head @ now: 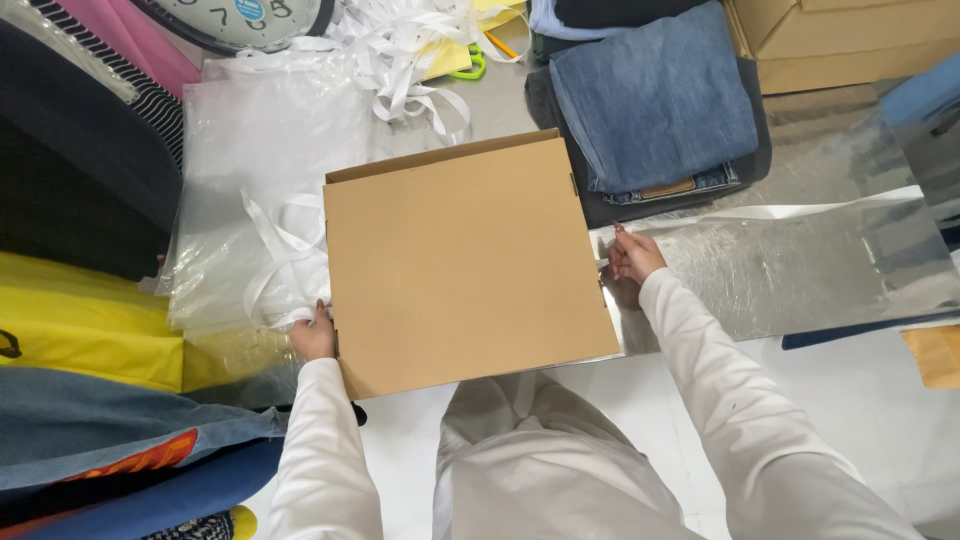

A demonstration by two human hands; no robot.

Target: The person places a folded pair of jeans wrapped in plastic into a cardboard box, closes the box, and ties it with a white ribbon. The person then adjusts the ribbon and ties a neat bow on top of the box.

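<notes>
Cardboard box [465, 265], plain brown and closed flat on top, is sitting in front of you on the shiny metal table [820, 270], its near edge hanging a little over the table's front rim.

Going from the left: a heap of clothing is lying at the far left, with a yellow garment [80, 325] and folded denim [110, 420] below it. Next to that, a stack of clear plastic bags [250, 190] is spreading across the table, with loops of white ribbon [285, 260] lying on top, just beside the box's left wall. More white ribbon is tangled at the top, near a round wall clock [235, 18].

Your left hand [314, 335] is pressing against the box's lower left side, fingers curled at the edge and touching the ribbon; you are gripping the box wall, though I cannot tell how far the fingers wrap under it.

Your right hand [630, 258] is resting at the box's right side, fingers pinched together on the end of a long white strip [800, 211] that is running off to the right across the table. Whether this hand is also touching the box, I cannot tell.

Beyond that hand, 1 pile of folded blue jeans [655, 95] is lying behind the box's right corner, with larger cardboard cartons [850, 40] at the top right.
</notes>
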